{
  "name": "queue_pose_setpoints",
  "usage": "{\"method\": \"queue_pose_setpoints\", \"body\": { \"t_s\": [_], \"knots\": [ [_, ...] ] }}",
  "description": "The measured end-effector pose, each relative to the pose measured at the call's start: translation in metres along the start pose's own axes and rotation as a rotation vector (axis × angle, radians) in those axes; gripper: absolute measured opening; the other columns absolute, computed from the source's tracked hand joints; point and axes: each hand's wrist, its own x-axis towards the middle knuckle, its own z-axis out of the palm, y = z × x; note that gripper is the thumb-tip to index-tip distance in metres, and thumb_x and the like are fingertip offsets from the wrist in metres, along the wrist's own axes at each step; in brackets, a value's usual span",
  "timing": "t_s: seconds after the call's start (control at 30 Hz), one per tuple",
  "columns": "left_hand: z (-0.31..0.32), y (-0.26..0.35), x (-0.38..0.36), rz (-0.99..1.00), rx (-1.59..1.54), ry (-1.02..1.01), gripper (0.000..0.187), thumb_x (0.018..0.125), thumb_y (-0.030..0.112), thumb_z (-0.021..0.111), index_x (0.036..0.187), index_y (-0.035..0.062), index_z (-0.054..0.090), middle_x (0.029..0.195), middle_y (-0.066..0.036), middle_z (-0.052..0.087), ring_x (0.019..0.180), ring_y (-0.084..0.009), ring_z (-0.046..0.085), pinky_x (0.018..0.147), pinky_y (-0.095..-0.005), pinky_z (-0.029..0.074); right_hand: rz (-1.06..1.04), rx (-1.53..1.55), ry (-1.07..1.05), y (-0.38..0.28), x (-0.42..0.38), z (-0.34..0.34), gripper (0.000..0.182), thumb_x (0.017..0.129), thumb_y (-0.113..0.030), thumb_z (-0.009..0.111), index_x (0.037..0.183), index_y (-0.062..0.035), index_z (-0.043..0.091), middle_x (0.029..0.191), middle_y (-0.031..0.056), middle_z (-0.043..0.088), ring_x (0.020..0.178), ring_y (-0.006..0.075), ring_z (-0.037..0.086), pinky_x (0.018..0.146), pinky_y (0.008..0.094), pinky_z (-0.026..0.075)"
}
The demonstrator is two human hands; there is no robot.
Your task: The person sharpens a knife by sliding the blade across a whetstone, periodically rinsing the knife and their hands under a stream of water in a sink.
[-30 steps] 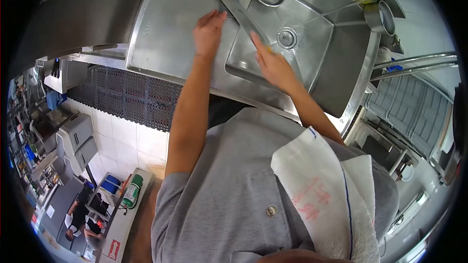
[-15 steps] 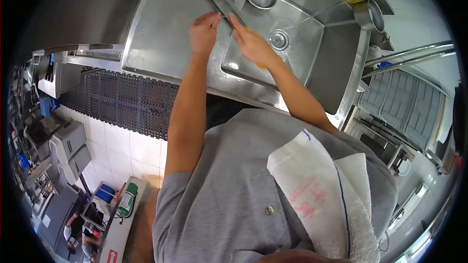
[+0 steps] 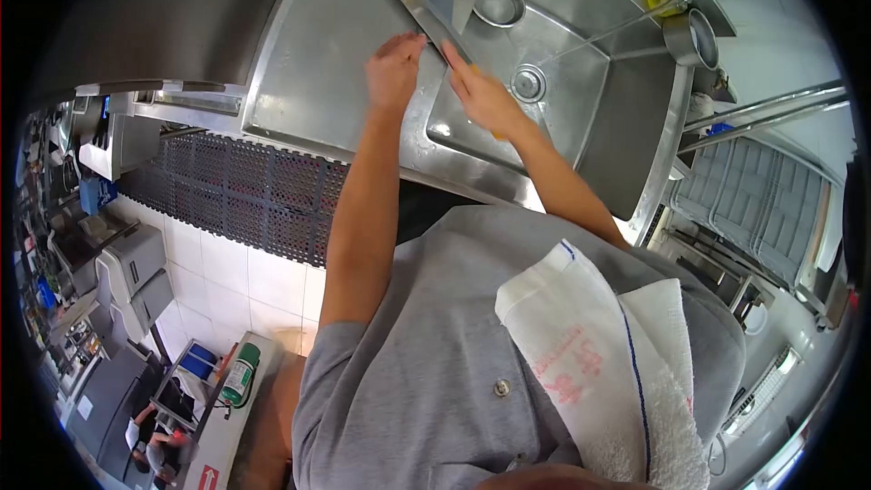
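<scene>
**Yellow-handled knife gripped at the sink's edge**

The yellow-handled knife (image 3: 425, 14) is clamped in the right hand (image 3: 490, 104), its blade slanted ahead of both hands, past the left fingertips. The left hand (image 3: 390, 71) is held close beside the blade, fingers bent and tips drawn in; whether anything is pinched there, or the blade touched, cannot be told. The hands are held near each other but apart. The steel drainboard (image 3: 313, 63) is seen under the left hand, the sink basin (image 3: 626, 118) under the right. Ahead of the right hand, a round metal pan (image 3: 499, 4) is seen in the basin; to that hand's right, the drain (image 3: 528, 83).
</scene>
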Motion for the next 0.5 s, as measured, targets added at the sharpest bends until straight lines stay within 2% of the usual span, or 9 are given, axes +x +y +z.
{"method": "queue_pose_setpoints", "body": {
  "t_s": [0.07,0.13,0.2,0.3,0.4,0.43,0.5],
  "knots": [
    [-0.001,-0.003,0.003,-0.043,0.018,0.012,0.010,0.085,0.009,0.069,0.092,0.0075,0.076,0.097,-0.011,0.073,0.097,-0.0246,0.071,0.085,-0.0343,0.056,0.072,0.089,-0.017,0.001,-0.037,0.003,0.055,0.102,-0.025,0.042,0.154,-0.0240,0.023,0.118,0.0280,0.061,0.103,0.0485,0.058,0.092,0.0483,0.046],
    [0.004,-0.010,-0.003,0.011,0.007,0.014,0.010,0.085,0.010,0.070,0.092,0.0080,0.076,0.097,-0.011,0.073,0.097,-0.0243,0.071,0.085,-0.0347,0.056,0.012,0.080,0.032,0.004,-0.019,0.007,0.056,0.102,-0.025,0.042,0.154,-0.0245,0.022,0.116,0.0277,0.062,0.101,0.0481,0.060,0.090,0.0491,0.046],
    [0.007,-0.011,-0.003,0.020,0.020,0.013,0.009,0.084,0.009,0.070,0.092,0.0080,0.076,0.096,-0.010,0.074,0.097,-0.0245,0.071,0.085,-0.0350,0.056,0.028,0.029,-0.035,-0.007,0.022,-0.009,0.058,0.102,-0.025,0.042,0.155,-0.0263,0.019,0.122,0.0273,0.060,0.101,0.0474,0.061,0.091,0.0485,0.047],
    [0.009,-0.009,0.000,0.049,0.035,0.035,0.009,0.085,0.009,0.070,0.092,0.0080,0.076,0.095,-0.011,0.074,0.097,-0.0252,0.071,0.086,-0.0360,0.056,0.049,-0.028,-0.051,-0.003,0.025,-0.007,0.057,0.102,-0.026,0.041,0.155,-0.0252,0.020,0.118,0.0279,0.061,0.099,0.0475,0.061,0.089,0.0481,0.047],
    [0.006,-0.006,-0.003,0.020,0.044,0.064,0.007,0.085,0.011,0.070,0.089,0.0073,0.075,0.095,-0.012,0.073,0.096,-0.0284,0.070,0.085,-0.0379,0.056,-0.014,0.056,-0.012,0.011,-0.018,0.002,0.056,0.101,-0.028,0.042,0.154,-0.0228,0.022,0.109,0.0287,0.062,0.094,0.0480,0.060,0.084,0.0492,0.046],
    [0.005,-0.006,-0.003,0.001,0.044,0.043,0.007,0.086,0.013,0.069,0.087,0.0067,0.073,0.095,-0.013,0.073,0.094,-0.0312,0.070,0.084,-0.0393,0.056,-0.021,0.058,-0.017,0.011,-0.006,0.000,0.056,0.101,-0.028,0.042,0.154,-0.0228,0.022,0.109,0.0287,0.062,0.094,0.0480,0.060,0.084,0.0492,0.046],
    [0.005,-0.006,-0.006,0.000,-0.015,0.038,0.007,0.086,0.013,0.069,0.086,0.0069,0.073,0.095,-0.013,0.073,0.094,-0.0308,0.070,0.084,-0.0394,0.056,0.087,0.027,-0.085,-0.007,0.016,-0.014,0.056,0.102,-0.028,0.041,0.154,-0.0249,0.021,0.115,0.0268,0.062,0.097,0.0478,0.060,0.088,0.0479,0.047]
  ]
}}
